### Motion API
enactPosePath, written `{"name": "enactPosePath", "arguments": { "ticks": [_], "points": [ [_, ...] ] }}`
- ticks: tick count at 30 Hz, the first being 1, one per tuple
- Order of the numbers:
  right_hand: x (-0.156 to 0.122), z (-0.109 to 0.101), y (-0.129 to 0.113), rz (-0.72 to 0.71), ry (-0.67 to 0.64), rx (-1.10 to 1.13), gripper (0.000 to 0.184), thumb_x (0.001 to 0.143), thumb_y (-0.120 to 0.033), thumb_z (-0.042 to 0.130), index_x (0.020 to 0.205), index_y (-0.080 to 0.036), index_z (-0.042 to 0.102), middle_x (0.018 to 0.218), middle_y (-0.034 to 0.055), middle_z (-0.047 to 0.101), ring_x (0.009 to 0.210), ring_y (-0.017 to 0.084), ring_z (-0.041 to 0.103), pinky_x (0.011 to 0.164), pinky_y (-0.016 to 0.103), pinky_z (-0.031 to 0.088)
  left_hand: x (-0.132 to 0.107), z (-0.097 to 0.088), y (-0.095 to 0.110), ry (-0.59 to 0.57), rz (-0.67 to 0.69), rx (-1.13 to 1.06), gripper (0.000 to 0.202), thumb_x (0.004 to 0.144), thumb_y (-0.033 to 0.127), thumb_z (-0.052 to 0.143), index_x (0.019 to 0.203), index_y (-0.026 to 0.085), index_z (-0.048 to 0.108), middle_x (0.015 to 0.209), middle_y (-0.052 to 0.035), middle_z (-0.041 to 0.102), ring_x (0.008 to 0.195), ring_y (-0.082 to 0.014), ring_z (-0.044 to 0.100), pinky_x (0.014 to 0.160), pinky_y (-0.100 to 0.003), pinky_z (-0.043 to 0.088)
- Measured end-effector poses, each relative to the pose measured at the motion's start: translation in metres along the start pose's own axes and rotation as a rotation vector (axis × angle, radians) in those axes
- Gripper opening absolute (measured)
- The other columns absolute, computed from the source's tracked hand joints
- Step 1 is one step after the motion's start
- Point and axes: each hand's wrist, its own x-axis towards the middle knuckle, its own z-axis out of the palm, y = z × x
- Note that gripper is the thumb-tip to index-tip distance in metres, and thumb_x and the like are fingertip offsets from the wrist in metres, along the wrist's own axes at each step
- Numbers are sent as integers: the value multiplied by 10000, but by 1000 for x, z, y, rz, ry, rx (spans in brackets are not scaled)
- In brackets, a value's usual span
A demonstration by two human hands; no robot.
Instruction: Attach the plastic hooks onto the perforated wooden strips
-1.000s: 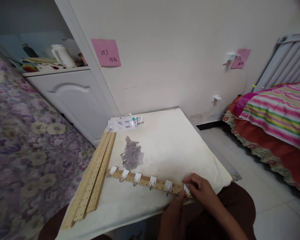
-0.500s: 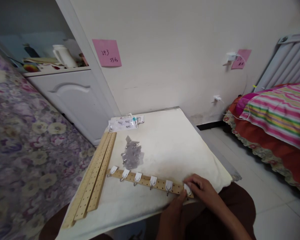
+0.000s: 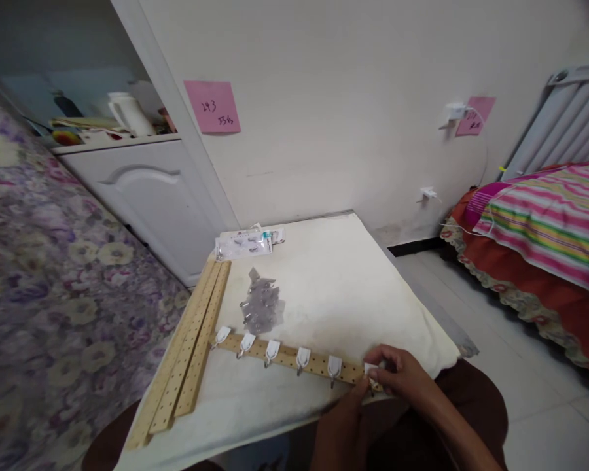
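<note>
A perforated wooden strip point(image 3: 287, 356) lies across the front of the cloth-covered table, with several white hooks point(image 3: 303, 358) spaced along it, each with a metal hook end toward me. At its right end my right hand point(image 3: 405, 376) pinches the last white hook point(image 3: 368, 368), thumb and forefinger closed around it. My left hand point(image 3: 343, 418) is at the table's front edge, fingers together, its fingertip against the strip beside that same hook; its thumb is hidden. Beyond the strip lies a heap of clear hooks point(image 3: 262, 307) with metal ends.
More perforated wooden strips point(image 3: 191, 347) lie side by side along the table's left edge. Packaged hooks point(image 3: 243, 244) rest at the back left of the table point(image 3: 334, 275). A floral curtain point(image 3: 78, 307) and a white cabinet point(image 3: 147, 209) are left, a bed point(image 3: 544, 222) right.
My right thumb and forefinger have closed more over the last hook, covering more of it. My left fingertip stays beside it. The view has shifted slightly.
</note>
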Motion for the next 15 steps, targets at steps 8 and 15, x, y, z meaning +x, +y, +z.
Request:
{"name": "enactPosePath", "arguments": {
  "ticks": [8,15],
  "points": [
    [0,5,-6,6,26,61,184,679,-315,644,760,-171,562,605,-39,566,453,80,488,432,203,374,2,0,-4,-11,7,-14,673,771,54,430,1409,260,373,1332,-64,569,1152,-217,591,978,-373,483],
    [0,6,-12,32,18,57,190,667,-313,645,760,-169,560,606,-50,541,442,64,467,426,192,364,1,-1,-2,4,-11,0,663,744,36,430,1379,227,428,1286,-83,608,1119,-229,613,978,-398,481]
  ]
}}
